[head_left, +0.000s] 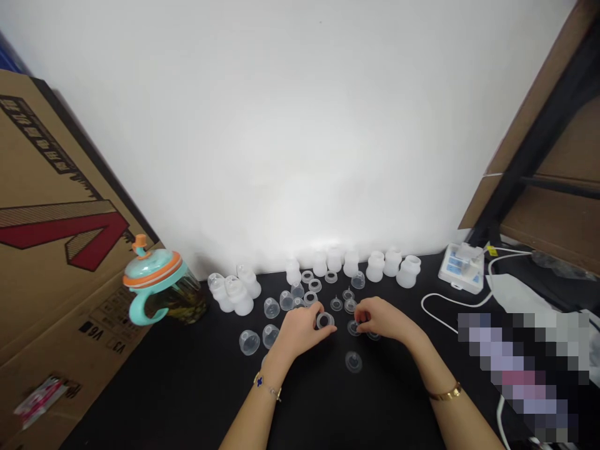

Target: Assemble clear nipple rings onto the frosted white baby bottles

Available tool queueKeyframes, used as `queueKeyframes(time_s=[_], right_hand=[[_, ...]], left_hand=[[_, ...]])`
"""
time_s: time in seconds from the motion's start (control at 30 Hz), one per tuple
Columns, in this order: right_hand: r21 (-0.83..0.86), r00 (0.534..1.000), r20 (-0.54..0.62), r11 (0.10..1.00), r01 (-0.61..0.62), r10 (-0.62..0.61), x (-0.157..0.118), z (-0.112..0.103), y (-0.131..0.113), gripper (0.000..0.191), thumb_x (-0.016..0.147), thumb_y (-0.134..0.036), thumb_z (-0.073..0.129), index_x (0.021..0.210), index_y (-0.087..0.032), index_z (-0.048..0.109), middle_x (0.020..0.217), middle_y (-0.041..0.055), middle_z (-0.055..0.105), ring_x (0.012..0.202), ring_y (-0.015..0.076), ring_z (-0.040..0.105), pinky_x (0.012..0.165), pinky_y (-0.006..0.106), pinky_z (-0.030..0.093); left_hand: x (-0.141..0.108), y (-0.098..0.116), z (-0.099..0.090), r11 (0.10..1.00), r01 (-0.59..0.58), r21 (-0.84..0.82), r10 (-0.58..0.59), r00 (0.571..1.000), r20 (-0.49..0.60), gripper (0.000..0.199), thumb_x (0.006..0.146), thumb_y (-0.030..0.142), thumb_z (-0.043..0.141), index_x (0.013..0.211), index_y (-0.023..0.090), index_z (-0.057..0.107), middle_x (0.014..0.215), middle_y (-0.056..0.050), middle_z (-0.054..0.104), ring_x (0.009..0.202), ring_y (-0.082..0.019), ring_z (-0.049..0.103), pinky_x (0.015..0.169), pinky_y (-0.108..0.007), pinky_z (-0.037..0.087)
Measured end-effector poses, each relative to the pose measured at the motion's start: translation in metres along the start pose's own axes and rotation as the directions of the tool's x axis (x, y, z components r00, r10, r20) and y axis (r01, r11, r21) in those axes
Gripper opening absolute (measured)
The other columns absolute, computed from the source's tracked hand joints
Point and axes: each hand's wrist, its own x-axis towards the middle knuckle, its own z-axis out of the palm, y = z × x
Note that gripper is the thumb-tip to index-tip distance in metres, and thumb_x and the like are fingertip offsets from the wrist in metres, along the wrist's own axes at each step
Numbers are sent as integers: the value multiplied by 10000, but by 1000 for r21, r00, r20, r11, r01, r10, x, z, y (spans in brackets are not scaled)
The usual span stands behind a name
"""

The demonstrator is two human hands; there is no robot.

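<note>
My left hand (302, 328) is closed round a translucent screw ring (325, 321), held between thumb and fingers. To its right, my right hand (379, 317) pinches a clear silicone bottle nipple (353, 328) by its edge, low over the black table. Another nipple (354, 362) lies nearer to me, and several more nipples (336, 304) lie just beyond my hands. Loose screw rings (315, 285) are spread behind my left hand. Clear dome caps (250, 342) stand to the left of it, one partly hidden by my wrist.
White baby bottles (407, 271) without tops line the wall. Capped bottles (240, 295) stand at left beside a teal-lidded jug (173, 287) and a cardboard box (56, 250). At right are a power strip (463, 267) and a white cable (440, 297). The black table (187, 387) spreads below.
</note>
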Motion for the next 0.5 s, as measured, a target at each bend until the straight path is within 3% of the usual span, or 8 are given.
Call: queueKeyframes(time_s=[0.3,0.5], right_hand=[[70,999,-9,997,36,-35,4,0,-2,55,729,-230,714,772,-235,746,685,-25,645,614,135,588,563,220,416],[99,999,46,995,-22,18,6,0,-7,96,718,-244,731,809,-217,743,694,-19,643,616,133,576,556,215,399]], left_hand=[[0,-1,6,999,-35,-13,34,995,-89,353,859,535,612,1053,240,597,622,43,632,603,-173,630,551,-266,343],[1,-3,12,996,-47,-69,36,989,-147,360,881,556,574,1057,242,597,679,37,676,636,-178,657,576,-259,390]])
